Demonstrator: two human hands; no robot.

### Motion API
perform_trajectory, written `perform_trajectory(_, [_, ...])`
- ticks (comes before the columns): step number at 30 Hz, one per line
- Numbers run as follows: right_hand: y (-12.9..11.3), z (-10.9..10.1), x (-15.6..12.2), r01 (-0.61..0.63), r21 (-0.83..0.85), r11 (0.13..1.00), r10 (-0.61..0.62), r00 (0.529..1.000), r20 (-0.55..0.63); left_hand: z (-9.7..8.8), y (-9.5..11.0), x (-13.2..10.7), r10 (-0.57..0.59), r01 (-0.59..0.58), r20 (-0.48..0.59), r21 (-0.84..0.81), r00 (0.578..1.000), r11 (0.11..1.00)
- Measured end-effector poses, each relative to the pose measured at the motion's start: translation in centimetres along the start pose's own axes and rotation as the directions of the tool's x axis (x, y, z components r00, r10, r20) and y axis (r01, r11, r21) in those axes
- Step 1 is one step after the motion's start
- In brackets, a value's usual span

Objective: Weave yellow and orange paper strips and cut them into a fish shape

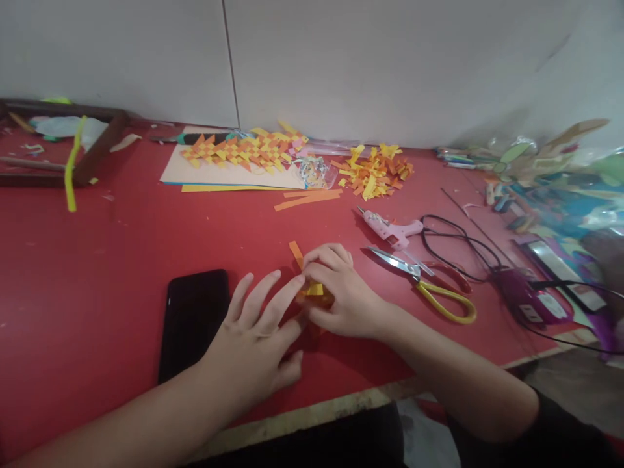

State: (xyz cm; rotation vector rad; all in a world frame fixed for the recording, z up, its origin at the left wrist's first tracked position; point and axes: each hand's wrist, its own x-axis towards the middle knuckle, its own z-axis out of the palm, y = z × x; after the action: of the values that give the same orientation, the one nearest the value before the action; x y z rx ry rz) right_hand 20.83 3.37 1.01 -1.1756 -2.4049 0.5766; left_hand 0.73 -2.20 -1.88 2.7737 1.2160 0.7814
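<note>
A small folded piece of orange and yellow paper strips [316,290] is at the front middle of the red table, mostly covered by fingers. My right hand [346,294] is closed around it, thumb and fingers bent in from the right. From its far side an orange strip end [295,252] sticks out. My left hand [256,338] has its fingers spread, with the index fingertip at the paper's left edge. Below that, its thumb stands apart. Just left of this hand lies a black phone [192,318], partly behind the forearm.
Scissors [424,281], a pink glue gun [390,229] and its black cord lie to the right. At the back are woven paper chains [244,149], loose folded pieces [375,170] and orange strips [307,198]. A brown wooden frame [104,146] occupies the far left.
</note>
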Motion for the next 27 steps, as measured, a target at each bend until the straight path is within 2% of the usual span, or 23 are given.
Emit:
perform_trajectory(2, [0.2, 0.1, -0.1, -0.023, 0.012, 1.000, 0.023, 0.999, -0.026, 0.0, 0.0, 0.0, -0.008, 0.008, 0.007, -0.003, 1.000, 1.000])
perform_trajectory(8, [0.8, 0.3, -0.2, -0.151, 0.098, 0.984, 0.160, 0.983, -0.091, -0.4, 0.1, 0.3, -0.017, 0.017, 0.122, 0.009, 0.992, 1.000])
perform_trajectory(16, [1.4, 0.1, -0.4, -0.277, 0.022, 0.961, 0.278, 0.958, -0.066, -0.6, 0.0, 0.6, 0.004, -0.003, 0.159, -0.003, 0.987, 1.000])
perform_trajectory(27, [1.5, 0.2, -0.5, -0.302, -0.021, 0.953, 0.300, 0.952, -0.057, -0.7, 0.2, 0.6, 0.009, -0.007, 0.185, -0.012, 0.983, 1.000])
